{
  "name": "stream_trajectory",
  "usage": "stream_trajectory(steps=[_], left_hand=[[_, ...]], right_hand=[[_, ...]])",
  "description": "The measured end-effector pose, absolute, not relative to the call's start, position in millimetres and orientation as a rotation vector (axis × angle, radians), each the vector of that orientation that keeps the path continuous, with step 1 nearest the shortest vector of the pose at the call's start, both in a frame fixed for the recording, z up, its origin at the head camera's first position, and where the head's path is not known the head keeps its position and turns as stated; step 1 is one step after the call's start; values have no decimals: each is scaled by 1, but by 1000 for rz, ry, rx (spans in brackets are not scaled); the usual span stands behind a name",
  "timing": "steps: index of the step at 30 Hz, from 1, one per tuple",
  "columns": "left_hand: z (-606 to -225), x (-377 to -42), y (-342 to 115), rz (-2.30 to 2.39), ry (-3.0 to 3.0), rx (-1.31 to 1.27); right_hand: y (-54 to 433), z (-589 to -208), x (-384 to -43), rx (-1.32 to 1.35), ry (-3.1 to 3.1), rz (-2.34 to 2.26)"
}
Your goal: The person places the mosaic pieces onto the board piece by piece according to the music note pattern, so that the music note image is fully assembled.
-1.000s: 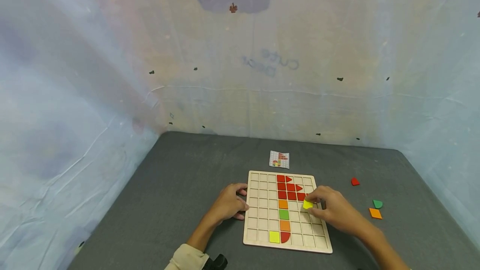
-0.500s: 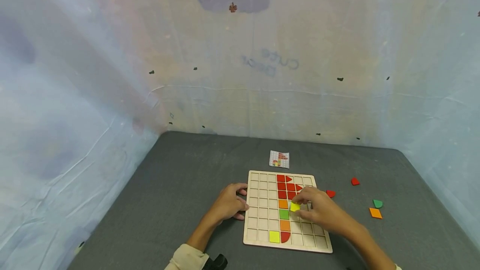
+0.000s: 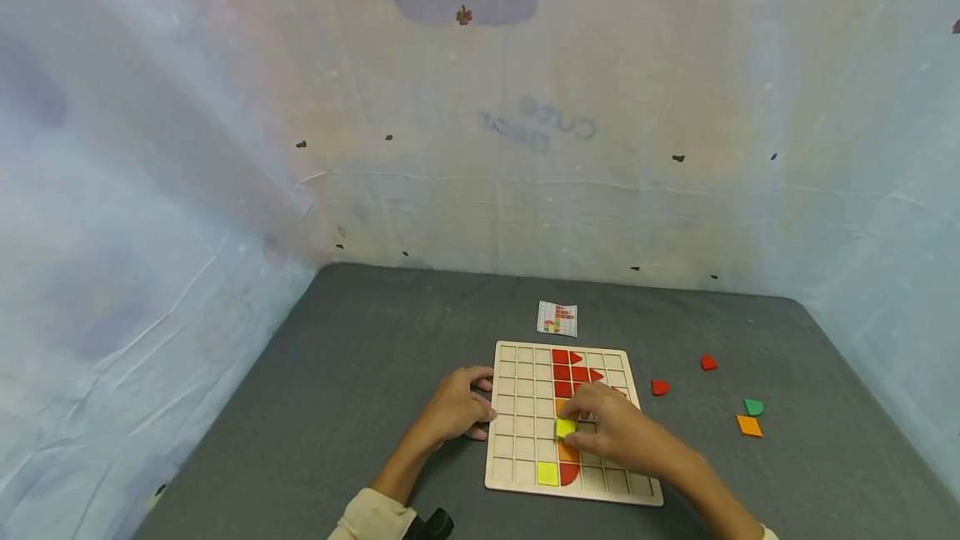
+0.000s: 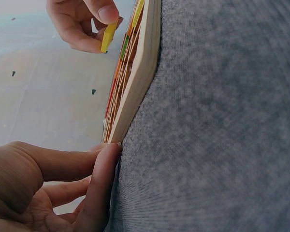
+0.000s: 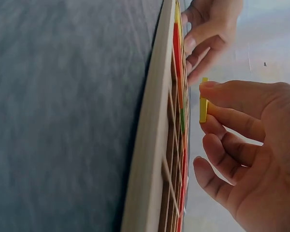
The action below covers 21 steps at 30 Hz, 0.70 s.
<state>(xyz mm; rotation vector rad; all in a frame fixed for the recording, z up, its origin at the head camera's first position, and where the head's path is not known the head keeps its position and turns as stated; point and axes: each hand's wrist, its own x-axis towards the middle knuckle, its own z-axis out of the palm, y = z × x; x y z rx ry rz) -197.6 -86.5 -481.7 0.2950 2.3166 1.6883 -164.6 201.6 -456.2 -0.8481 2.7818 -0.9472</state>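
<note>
In the head view a wooden grid board lies on the table, with red, orange and yellow pieces set in its cells. My right hand pinches a yellow square tile between thumb and forefinger, over the column of orange pieces. The right wrist view shows this yellow tile on edge, apart from the board, with the other fingers loosely bent. My left hand touches the board's left edge, thumb and forefinger spread along it. Another yellow square sits in the bottom row beside a red rounded piece.
A small pattern card lies behind the board. To the right are two loose red pieces, one nearer and one farther, plus a green rounded piece and an orange piece. A pale sheet hangs behind the table.
My right hand has moved left across the board with the yellow tile, from its right side to the orange column. A red piece beside the board has come into sight. The left hand stays put.
</note>
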Motion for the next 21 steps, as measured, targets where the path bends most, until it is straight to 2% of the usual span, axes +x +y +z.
stream_trajectory(steps=[21], left_hand=[[-481, -197, -86, 1687, 2310, 290]], right_hand=[[184, -459, -161, -932, 2661, -946]])
